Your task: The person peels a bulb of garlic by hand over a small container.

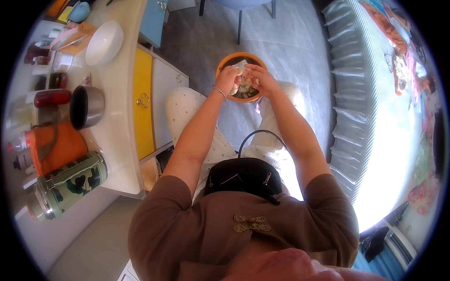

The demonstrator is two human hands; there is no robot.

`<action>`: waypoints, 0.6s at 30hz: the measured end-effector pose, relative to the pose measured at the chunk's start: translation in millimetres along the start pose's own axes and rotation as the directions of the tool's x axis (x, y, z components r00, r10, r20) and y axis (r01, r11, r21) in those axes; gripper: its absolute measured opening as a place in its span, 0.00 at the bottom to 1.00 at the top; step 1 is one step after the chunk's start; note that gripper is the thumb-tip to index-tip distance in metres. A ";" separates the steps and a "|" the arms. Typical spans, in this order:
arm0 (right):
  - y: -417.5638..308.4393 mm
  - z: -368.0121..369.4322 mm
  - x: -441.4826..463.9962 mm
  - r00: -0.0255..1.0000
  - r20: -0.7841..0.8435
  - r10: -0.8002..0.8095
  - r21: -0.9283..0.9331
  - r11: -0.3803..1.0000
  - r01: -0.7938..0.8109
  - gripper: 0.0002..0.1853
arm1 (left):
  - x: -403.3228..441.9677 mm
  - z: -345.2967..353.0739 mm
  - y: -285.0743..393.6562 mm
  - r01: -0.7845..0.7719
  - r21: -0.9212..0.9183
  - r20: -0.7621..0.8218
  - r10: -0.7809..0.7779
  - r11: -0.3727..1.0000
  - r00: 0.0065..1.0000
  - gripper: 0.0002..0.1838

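Both hands are held close together over an orange-rimmed bin on the floor between my knees. My left hand, with a bracelet at the wrist, is closed around a pale, lumpy piece that looks like garlic; its kind is not certain. Facing it, my right hand has its fingers bent inward, with a small pale bit at the fingertips, too small to name. Inside the bin lie whitish, papery scraps and a white sheet or bag, partly hidden by my hands.
At left, a counter carries a white bowl, a dark-lined metal pot and a camouflage flask. A bed with a pleated skirt stands at right. A black bag rests on my lap. Chair legs stand ahead.
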State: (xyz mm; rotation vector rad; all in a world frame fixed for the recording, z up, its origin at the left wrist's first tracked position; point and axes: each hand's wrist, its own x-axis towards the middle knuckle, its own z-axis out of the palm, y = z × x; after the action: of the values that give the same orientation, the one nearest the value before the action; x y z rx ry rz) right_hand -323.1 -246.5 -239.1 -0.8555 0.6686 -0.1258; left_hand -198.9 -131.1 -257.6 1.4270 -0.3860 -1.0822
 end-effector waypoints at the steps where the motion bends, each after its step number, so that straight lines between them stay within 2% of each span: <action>1: 1.2 -1.5 1.3 1.000 -0.004 0.014 0.000 1.000 -0.014 0.13 | -0.1 0.1 0.2 0.000 0.015 -0.007 0.000 1.000 1.000 0.10; 12: 7.9 -7.6 8.3 0.997 -0.060 0.055 -0.074 0.995 -0.059 0.14 | -0.7 0.3 -1.5 -0.014 0.050 -0.017 0.015 0.999 1.000 0.09; 18: 7.2 -4.1 5.1 0.996 -0.085 0.015 -0.066 0.998 -0.020 0.11 | 2.8 -1.4 -4.9 -0.055 0.090 -0.008 0.056 0.994 0.998 0.10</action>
State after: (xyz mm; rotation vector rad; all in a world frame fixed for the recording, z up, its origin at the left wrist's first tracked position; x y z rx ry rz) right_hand -322.7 -246.2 -248.8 -0.9122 0.7634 -0.1250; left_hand -198.2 -131.4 -263.3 1.4923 -0.4689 -1.0233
